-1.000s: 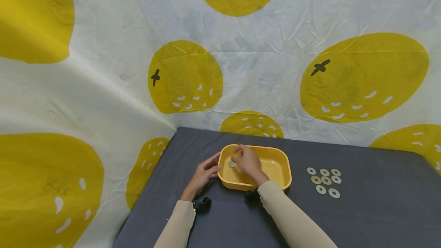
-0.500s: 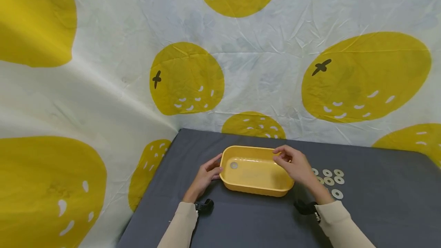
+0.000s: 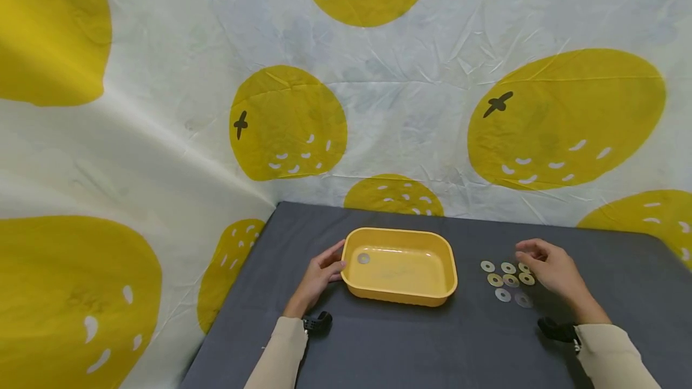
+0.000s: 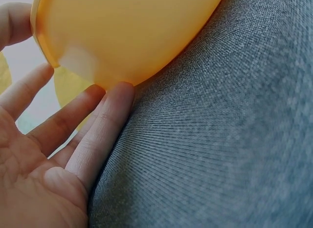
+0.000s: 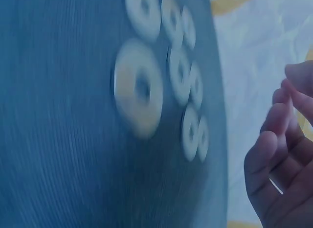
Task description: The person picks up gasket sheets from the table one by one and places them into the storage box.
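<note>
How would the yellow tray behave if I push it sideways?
The yellow tray would probably slide rather than tip, being low and wide. Its thin, smooth walls suggest it is fairly light. The disc lying flat inside may shift.

Tray (image 3: 402, 268) is yel, washers (image 3: 498, 295) pale, cloth (image 3: 389, 347) dk gray, backdrop (image 3: 405, 119) wht/yel fruit-print.

Smooth Plastic, Dull Metal, Woven Cloth

The tray (image 3: 397, 297) looks like smooth plastic, its inside softly glossy. To its right, the flat rings (image 3: 506, 281) look like dull metal. The counter cloth (image 3: 378, 341) is matt and visibly woven; the far backdrop (image 3: 411, 125) is creased fabric, faintly shiny.
</note>
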### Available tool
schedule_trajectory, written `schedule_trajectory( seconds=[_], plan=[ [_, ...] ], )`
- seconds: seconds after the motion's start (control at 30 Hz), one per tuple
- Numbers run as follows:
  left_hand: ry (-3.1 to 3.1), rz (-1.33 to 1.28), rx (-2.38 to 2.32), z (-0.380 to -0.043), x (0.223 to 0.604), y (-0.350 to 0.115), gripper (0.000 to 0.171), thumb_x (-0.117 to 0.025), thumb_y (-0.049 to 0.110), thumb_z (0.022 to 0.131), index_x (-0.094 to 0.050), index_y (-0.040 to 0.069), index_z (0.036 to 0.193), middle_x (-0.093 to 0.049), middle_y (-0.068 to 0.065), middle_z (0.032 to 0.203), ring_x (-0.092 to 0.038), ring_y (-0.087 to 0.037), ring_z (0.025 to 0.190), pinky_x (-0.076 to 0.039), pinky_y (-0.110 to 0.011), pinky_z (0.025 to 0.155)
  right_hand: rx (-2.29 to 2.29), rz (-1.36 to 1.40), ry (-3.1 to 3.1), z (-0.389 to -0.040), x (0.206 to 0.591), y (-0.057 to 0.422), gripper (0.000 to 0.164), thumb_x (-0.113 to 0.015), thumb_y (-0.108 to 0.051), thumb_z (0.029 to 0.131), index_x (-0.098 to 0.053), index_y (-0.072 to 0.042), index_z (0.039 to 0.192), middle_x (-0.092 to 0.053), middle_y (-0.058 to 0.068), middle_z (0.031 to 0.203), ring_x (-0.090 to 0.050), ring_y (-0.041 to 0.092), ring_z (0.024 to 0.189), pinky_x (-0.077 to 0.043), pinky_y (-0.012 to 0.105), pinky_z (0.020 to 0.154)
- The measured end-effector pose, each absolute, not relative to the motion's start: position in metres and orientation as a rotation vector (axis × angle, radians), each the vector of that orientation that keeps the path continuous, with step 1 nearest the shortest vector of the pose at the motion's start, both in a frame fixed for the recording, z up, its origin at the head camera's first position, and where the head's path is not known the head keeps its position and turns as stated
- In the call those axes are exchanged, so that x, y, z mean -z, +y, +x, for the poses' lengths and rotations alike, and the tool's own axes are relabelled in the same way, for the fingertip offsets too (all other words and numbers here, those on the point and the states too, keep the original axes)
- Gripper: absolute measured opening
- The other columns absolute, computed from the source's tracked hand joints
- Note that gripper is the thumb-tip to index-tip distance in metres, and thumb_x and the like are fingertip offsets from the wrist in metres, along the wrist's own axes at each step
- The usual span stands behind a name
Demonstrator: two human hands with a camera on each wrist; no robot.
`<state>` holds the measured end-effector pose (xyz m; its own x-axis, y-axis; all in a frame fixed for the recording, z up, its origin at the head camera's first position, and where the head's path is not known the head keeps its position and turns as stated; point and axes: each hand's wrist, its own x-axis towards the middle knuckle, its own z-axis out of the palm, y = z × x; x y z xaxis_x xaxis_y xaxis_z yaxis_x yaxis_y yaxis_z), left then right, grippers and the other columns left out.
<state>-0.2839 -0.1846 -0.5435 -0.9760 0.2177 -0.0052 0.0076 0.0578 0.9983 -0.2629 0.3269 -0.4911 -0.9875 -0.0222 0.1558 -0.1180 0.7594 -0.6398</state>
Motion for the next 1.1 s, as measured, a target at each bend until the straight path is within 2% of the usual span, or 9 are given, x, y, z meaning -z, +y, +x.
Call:
schedule_trajectory(
  seconds=[0.13, 0.37, 0.67, 1.1],
  plan=[
    [2.165, 0.223, -2.041, -0.284, 0.543, -0.185, 0.056, -0.069, 0.026, 0.099, -0.05, 0.032, 0.152, -0.063, -0.014, 0.136, -0.069, -0.019, 0.112, -0.061, -0.034, 0.091, -0.97, 0.133, -2.887, -0.272, 0.5, 0.349, 0.036, -0.058, -0.026, 0.105, -0.064, 0.002, 0.126, -0.067, 0.014, 0.094, -0.052, 0.011, 0.07, -0.042, 0.028, 0.057],
    [2.152, 0.236, -2.051, -0.285, 0.543, -0.185, 0.059, -0.07, 0.028, 0.098, -0.05, 0.03, 0.153, -0.063, -0.014, 0.136, -0.07, -0.019, 0.111, -0.061, -0.034, 0.091, -0.887, 0.203, -2.981, -0.281, 0.511, 0.368, 0.029, -0.065, -0.012, 0.1, -0.066, 0.004, 0.124, -0.064, 0.004, 0.084, -0.047, 0.006, 0.065, -0.035, 0.026, 0.058],
    [2.158, 0.208, -2.047, -0.285, 0.543, -0.183, 0.059, -0.072, 0.031, 0.097, -0.05, 0.031, 0.152, -0.063, -0.014, 0.138, -0.069, -0.018, 0.111, -0.061, -0.034, 0.091, -0.874, 0.333, -3.028, -0.287, 0.515, 0.376, 0.029, -0.066, -0.003, 0.095, -0.068, 0.004, 0.122, -0.063, 0.003, 0.083, -0.051, 0.005, 0.07, -0.041, 0.023, 0.062],
    [2.163, 0.233, -2.041, -0.283, 0.542, -0.184, 0.06, -0.069, 0.029, 0.099, -0.048, 0.026, 0.155, -0.062, -0.016, 0.138, -0.069, -0.018, 0.112, -0.061, -0.033, 0.091, -0.851, 0.35, -3.046, -0.292, 0.515, 0.374, 0.023, -0.066, 0.001, 0.094, -0.068, 0.004, 0.116, -0.057, 0.003, 0.082, -0.049, 0.011, 0.071, -0.038, 0.024, 0.063]
  ],
)
